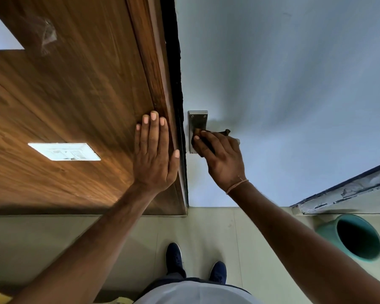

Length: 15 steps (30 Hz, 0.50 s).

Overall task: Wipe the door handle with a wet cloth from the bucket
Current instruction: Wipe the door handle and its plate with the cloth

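Note:
The metal door handle plate (197, 120) sits on the pale door (272, 84), just right of the dark door edge. My right hand (222, 156) presses a dark cloth (225, 132) against the handle's lower part; the lever itself is hidden under the cloth and my fingers. My left hand (155, 154) lies flat, fingers spread, on the brown wooden panel (75, 95) beside the door frame, holding nothing. A green bucket (358, 238) stands on the floor at the lower right, about an arm's length from the handle.
A white switch plate (64, 151) is mounted on the wooden panel to the left. A worn, chipped ledge (347, 194) juts out above the bucket. My two dark shoes (174, 257) stand on the pale tiled floor (206, 227) below the handle.

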### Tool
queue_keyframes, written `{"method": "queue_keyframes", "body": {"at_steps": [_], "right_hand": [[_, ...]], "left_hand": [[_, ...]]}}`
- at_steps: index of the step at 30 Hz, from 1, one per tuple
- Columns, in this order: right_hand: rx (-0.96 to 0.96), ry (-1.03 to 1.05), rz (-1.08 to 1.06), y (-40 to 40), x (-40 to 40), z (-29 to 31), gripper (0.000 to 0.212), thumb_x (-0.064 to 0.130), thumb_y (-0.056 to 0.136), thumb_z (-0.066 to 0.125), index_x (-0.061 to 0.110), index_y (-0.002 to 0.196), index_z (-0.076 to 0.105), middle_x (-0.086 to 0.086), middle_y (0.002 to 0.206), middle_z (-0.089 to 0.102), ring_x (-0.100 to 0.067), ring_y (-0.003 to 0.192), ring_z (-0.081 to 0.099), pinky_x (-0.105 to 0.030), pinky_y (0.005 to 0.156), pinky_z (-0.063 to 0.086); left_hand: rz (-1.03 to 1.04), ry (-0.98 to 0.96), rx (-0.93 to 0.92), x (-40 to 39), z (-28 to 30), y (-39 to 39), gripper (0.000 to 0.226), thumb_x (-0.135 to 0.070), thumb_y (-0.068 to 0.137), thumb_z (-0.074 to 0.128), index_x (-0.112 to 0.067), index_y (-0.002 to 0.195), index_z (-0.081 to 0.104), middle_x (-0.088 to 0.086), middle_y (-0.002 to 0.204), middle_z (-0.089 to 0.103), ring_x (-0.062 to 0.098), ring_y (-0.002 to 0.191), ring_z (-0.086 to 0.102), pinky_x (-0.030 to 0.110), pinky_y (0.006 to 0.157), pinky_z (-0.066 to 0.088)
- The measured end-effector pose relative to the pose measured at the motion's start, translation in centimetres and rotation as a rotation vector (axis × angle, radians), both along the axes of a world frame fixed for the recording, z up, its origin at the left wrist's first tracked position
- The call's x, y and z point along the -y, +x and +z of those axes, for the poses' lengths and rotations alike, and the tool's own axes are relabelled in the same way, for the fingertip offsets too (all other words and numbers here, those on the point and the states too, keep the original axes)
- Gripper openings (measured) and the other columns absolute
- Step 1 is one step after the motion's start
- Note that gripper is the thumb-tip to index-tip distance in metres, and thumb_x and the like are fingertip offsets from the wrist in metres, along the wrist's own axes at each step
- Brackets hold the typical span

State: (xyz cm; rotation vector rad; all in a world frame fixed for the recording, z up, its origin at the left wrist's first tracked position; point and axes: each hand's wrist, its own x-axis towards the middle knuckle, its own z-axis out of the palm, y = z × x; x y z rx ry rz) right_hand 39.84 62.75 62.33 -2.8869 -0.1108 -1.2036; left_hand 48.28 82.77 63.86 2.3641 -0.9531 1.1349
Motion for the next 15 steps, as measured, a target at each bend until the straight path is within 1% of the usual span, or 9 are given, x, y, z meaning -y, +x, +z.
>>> {"method": "queue_keyframes", "body": {"at_steps": [2, 4, 6, 8, 11, 12, 13, 14, 15], "right_hand": [[0.040, 0.061, -0.024, -0.7, 1.1, 0.0, 0.038, 0.006, 0.107, 0.051, 0.016, 0.136, 0.073, -0.009, 0.138, 0.071, -0.032, 0.122, 0.069, -0.043, 0.097, 0.050], [0.077, 0.084, -0.035, -1.8, 2.6, -0.2, 0.038, 0.006, 0.106, 0.049, 0.017, 0.130, 0.076, -0.007, 0.135, 0.073, -0.031, 0.118, 0.071, -0.043, 0.095, 0.051], [0.090, 0.084, -0.069, -2.7, 4.3, -0.6, 0.039, -0.001, 0.100, 0.056, 0.017, 0.127, 0.078, -0.008, 0.134, 0.074, -0.031, 0.115, 0.072, -0.044, 0.092, 0.051], [0.057, 0.114, -0.143, -3.3, 5.6, -0.7, 0.045, -0.007, 0.091, 0.062, 0.018, 0.125, 0.078, -0.007, 0.130, 0.075, -0.032, 0.106, 0.073, -0.043, 0.088, 0.051], [-0.014, 0.272, -0.282, -4.6, 6.9, -0.4, 0.037, 0.002, 0.087, 0.067, 0.020, 0.116, 0.079, -0.002, 0.119, 0.077, -0.032, 0.095, 0.072, -0.042, 0.082, 0.051], [-0.038, 0.353, -0.331, -5.4, 6.9, 0.1, 0.033, 0.005, 0.086, 0.067, 0.022, 0.112, 0.079, 0.001, 0.114, 0.078, -0.031, 0.094, 0.072, -0.042, 0.082, 0.052], [-0.057, 0.506, -0.362, -6.1, 6.8, 0.4, 0.032, 0.005, 0.085, 0.067, 0.025, 0.107, 0.077, 0.004, 0.108, 0.079, -0.029, 0.092, 0.073, -0.042, 0.082, 0.055], [-0.064, 0.737, -0.366, -6.6, 6.2, 1.0, 0.034, 0.002, 0.082, 0.067, 0.026, 0.105, 0.075, 0.005, 0.101, 0.080, -0.027, 0.088, 0.074, -0.043, 0.080, 0.059], [-0.060, 1.046, -0.341, -6.9, 5.3, 1.6, 0.036, -0.003, 0.082, 0.067, 0.023, 0.106, 0.073, 0.003, 0.093, 0.081, -0.025, 0.081, 0.076, -0.044, 0.074, 0.063]], "left_hand": [[-0.002, 0.006, 0.005, -0.2, 0.0, -0.1, 0.076, -0.035, 0.102, 0.042, 0.003, 0.165, 0.022, 0.024, 0.171, 0.022, 0.033, 0.166, 0.011, 0.054, 0.134, 0.019], [-0.001, 0.010, -0.002, -0.2, 0.0, -0.2, 0.076, -0.035, 0.102, 0.042, 0.003, 0.165, 0.022, 0.024, 0.171, 0.021, 0.033, 0.166, 0.010, 0.054, 0.134, 0.019], [0.009, 0.013, -0.010, -0.2, 0.0, -0.2, 0.076, -0.035, 0.102, 0.043, 0.004, 0.164, 0.021, 0.025, 0.171, 0.020, 0.034, 0.166, 0.010, 0.055, 0.134, 0.019], [0.017, 0.018, -0.022, -0.1, 0.0, -0.2, 0.076, -0.035, 0.103, 0.042, 0.005, 0.164, 0.022, 0.025, 0.171, 0.019, 0.035, 0.166, 0.010, 0.057, 0.133, 0.019], [0.028, 0.012, -0.049, 0.1, 0.0, -0.3, 0.076, -0.036, 0.104, 0.041, 0.005, 0.164, 0.020, 0.025, 0.172, 0.019, 0.036, 0.165, 0.009, 0.058, 0.133, 0.020], [0.026, 0.002, -0.065, 0.2, 0.1, -0.5, 0.077, -0.036, 0.104, 0.041, 0.005, 0.164, 0.020, 0.026, 0.172, 0.019, 0.037, 0.165, 0.010, 0.059, 0.133, 0.021], [0.016, -0.007, -0.089, 0.4, 0.2, -0.9, 0.077, -0.037, 0.103, 0.041, 0.006, 0.164, 0.020, 0.026, 0.172, 0.019, 0.038, 0.165, 0.010, 0.060, 0.132, 0.021], [0.002, -0.018, -0.113, 0.6, 0.3, -1.4, 0.078, -0.037, 0.103, 0.042, 0.006, 0.164, 0.021, 0.027, 0.172, 0.018, 0.039, 0.164, 0.011, 0.060, 0.132, 0.021], [-0.016, -0.028, -0.137, 0.9, 0.4, -1.9, 0.078, -0.037, 0.102, 0.042, 0.007, 0.164, 0.022, 0.028, 0.172, 0.017, 0.040, 0.164, 0.012, 0.059, 0.133, 0.020]]}}
